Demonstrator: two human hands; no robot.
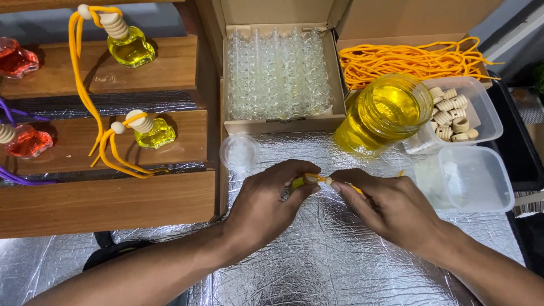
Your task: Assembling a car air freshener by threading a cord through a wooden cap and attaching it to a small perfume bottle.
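Fingers of both hands meet over the silver quilted mat (340, 266), pinched together on one small job. The left hand (266, 207) closes around a small yellow-filled bottle (297, 182), mostly hidden in its curl, gripping it firmly, I'd judge to keep it steady. The right hand (385, 207) pinches a yellow cord (354, 188) just beside the bottle's mouth, fingertips shut tight on it, with a pale bead-like tip (328, 181) between the two grips. Just beyond the grip stands a jar of yellow liquid (385, 113), and farther back a box of empty clear bottles (277, 73). Past the right hand sit a tub of wooden caps (453, 116) and a heap of orange cords (413, 59), kept within reach. Finished bottles (150, 131) rest on wooden shelves (107, 204) off beyond the left hand.
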